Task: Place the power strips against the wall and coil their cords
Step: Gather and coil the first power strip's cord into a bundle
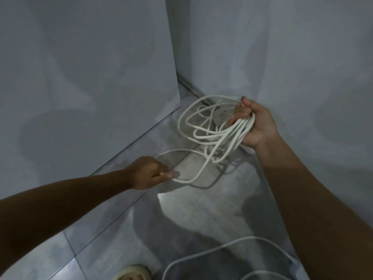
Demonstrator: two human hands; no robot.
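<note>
Head view: right hand [256,126] grips the bunched cord loops [236,130]; below and leftward, left hand [149,172] pinches the slack strand [193,178]. Each new loop should likely match the rest, staying near the wall [282,57] just beyond.

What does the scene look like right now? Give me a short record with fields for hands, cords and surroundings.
right hand: grips the coiled cord, a bundle of white loops, near the wall corner
left hand: pinches a trailing loop of that cord, lower down
loose cord: uncoiled on the floor, bottom of view
sandal: bottom edge
</note>
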